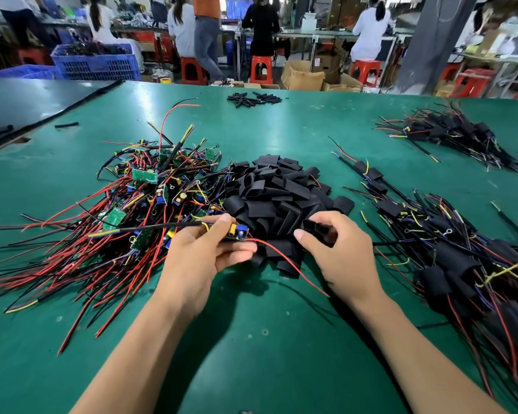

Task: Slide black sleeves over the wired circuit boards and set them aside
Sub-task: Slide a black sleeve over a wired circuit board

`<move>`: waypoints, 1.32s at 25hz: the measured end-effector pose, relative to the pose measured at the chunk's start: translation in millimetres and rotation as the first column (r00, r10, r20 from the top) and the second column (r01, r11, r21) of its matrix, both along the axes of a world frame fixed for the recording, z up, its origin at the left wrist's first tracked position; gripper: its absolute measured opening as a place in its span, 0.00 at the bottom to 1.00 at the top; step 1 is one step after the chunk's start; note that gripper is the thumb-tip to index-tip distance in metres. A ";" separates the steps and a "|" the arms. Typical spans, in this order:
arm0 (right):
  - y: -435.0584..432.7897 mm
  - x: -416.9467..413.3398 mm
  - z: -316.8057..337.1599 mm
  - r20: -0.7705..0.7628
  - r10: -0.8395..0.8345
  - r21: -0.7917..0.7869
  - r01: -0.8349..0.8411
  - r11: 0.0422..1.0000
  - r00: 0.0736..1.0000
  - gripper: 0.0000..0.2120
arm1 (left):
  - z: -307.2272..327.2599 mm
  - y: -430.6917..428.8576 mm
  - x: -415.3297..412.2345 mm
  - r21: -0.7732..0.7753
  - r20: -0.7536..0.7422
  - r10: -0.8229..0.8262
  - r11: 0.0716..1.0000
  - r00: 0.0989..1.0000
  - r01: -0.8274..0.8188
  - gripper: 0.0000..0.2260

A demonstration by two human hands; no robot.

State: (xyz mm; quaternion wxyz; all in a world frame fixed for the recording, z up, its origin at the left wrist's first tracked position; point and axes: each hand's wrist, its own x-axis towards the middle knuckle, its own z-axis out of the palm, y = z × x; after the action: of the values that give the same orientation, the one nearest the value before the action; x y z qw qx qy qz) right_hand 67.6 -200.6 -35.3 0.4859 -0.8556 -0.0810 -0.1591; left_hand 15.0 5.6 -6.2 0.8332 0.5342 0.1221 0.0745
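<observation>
My left hand (pixel 204 252) pinches a small wired circuit board (pixel 238 231) with blue and yellow parts; its red wire trails toward me and its black cable runs left. My right hand (pixel 335 252) grips a black sleeve (pixel 314 230) at the near edge of the heap of black sleeves (pixel 278 192). Board and sleeve are a short gap apart. A tangled pile of bare wired boards (pixel 144 198) lies to the left. Sleeved boards (pixel 461 264) lie piled at the right.
The green table (pixel 251 339) spreads around my arms. A second bundle of sleeved boards (pixel 449 135) lies far right, a few loose sleeves (pixel 253 99) at the far edge. People sit on red stools beyond, beside blue crates (pixel 96 62) and cardboard boxes.
</observation>
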 end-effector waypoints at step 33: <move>-5.5 -8.4 38.1 -0.083 0.462 0.824 -0.200 0.530 0.883 0.09 | 6.8 15.2 6.0 -0.318 0.143 0.178 0.940 0.974 -0.125 0.07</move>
State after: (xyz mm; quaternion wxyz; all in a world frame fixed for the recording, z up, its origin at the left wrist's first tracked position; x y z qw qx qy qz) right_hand 59.2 -206.1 2.8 0.8422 -0.5294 -0.0917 0.0456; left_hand 21.0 20.8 0.6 0.9051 0.3791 0.1017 0.1638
